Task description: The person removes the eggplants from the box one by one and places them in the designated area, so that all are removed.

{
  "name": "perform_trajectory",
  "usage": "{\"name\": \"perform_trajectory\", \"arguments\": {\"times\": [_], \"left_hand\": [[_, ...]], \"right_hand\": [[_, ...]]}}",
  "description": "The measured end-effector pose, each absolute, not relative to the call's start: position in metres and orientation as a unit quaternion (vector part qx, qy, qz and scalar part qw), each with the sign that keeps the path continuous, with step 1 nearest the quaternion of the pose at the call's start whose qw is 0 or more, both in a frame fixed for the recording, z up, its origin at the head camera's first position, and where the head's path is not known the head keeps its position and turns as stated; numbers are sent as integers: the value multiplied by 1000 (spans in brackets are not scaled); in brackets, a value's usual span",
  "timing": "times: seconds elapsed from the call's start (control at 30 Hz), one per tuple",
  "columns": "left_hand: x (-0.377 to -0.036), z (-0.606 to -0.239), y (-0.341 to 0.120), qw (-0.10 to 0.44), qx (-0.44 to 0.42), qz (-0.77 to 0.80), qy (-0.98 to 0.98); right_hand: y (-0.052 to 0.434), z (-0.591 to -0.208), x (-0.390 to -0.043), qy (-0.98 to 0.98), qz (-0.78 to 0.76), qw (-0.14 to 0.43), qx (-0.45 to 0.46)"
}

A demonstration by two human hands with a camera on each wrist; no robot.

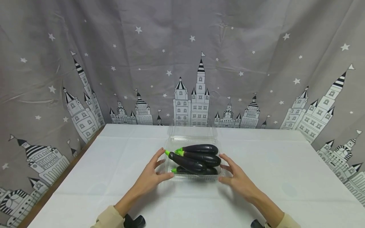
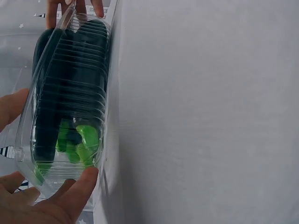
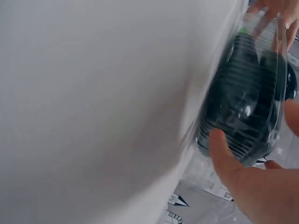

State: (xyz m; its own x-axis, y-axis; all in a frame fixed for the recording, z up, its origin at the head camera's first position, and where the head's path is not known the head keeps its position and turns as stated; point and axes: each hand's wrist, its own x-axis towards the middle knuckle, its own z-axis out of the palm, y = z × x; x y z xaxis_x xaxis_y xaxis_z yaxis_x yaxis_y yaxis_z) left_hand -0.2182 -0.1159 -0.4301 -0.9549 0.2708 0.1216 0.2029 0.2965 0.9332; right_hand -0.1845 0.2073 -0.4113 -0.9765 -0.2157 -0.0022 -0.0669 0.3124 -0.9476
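**Two hands bracket a clear box of eggplants**

Both forearms reach in from the bottom edge of the head view and meet just below its centre. The left hand [image 1: 152,174] has its fingers spread and nearly straight, its thumb laid against the near left corner of a clear plastic container [image 1: 194,177]; the left wrist view shows the thumb and fingertips [image 2: 81,184] pressing the ribbed end wall. The right hand [image 1: 235,175] mirrors it at the container's right end, fingers extended, thumb touching the near right corner; the right wrist view is blurred but shows its thumb [image 3: 219,149] on the ribbed wall. Neither hand curls round the box: both press flat on its sides, fingers relaxed.

The container sits on the white table [image 1: 271,164], in the middle of the frame, its hinged lid [image 1: 192,130] standing open at the back toward the castle-print curtain [image 1: 85,63].

Count: one container, four dark purple eggplants [image 1: 196,160] piled in it, green stems pointing left; two hands.
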Motion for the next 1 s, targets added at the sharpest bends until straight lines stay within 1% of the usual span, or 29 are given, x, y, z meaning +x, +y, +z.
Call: {"name": "perform_trajectory", "arguments": {"times": [0.13, 0.2, 0.37, 0.47, 0.63, 0.83, 0.93, 1.0], "left_hand": [[-221, -431, -117, 47, 144, 571, 807], [-222, -431, -118, 52, 138, 571, 808], [-223, -432, -120, 56, 132, 570, 809], [-224, -432, -121, 58, 136, 571, 808], [-225, -433, -121, 64, 136, 565, 811], [-225, -432, -122, 69, 131, 565, 812], [-224, -432, -122, 71, 130, 567, 810], [-224, -433, -122, 71, 129, 568, 809]], "right_hand": [[209, -404, -185, 821, -560, 47, -98], [210, -398, -186, 827, -550, 30, -110], [207, -386, -189, 828, -540, -6, -151], [200, -382, -190, 826, -538, -15, -166], [185, -378, -191, 838, -517, -27, -171], [166, -373, -195, 876, -453, -63, -152], [159, -371, -198, 878, -444, -77, -160], [155, -371, -199, 873, -451, -75, -168]]}}
